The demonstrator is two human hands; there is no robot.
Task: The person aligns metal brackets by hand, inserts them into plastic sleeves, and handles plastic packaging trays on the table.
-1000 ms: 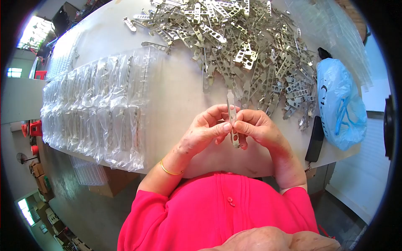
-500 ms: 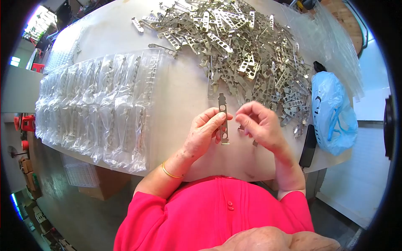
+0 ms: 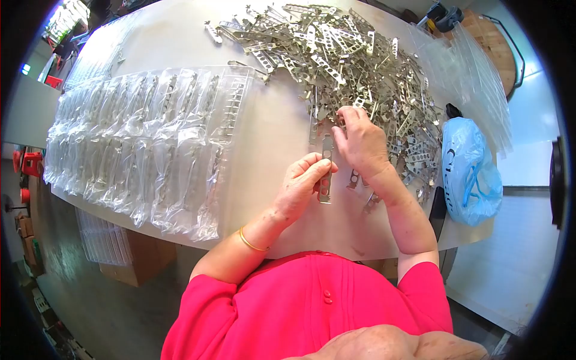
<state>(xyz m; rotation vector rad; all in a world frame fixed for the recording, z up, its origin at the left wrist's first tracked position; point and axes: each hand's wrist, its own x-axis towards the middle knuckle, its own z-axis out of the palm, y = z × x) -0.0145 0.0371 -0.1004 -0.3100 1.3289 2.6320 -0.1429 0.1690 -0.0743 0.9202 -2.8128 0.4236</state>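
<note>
My left hand (image 3: 303, 183) is closed around a flat metal strip with round holes (image 3: 327, 157), pinched between thumb and fingers and standing roughly upright in view. My right hand (image 3: 363, 143) is at the near edge of a large heap of similar perforated metal strips (image 3: 348, 57). Its thumb and forefinger are apart, with the fingertips at the pieces there. No strip can be seen held in it. A few loose strips (image 3: 354, 179) lie under and beside my right forearm.
On the left, a clear plastic tray (image 3: 237, 99) bears rows of strips in clear bags (image 3: 132, 156). To the right are a blue plastic bag (image 3: 471, 171), a dark phone-like object (image 3: 438, 210) and clear plastic sheets (image 3: 474, 78). A cardboard box (image 3: 141, 258) stands below the table.
My right hand has moved up and away from beside the held strip to the heap's edge. My left hand keeps its strip. The view has shifted slightly.
</note>
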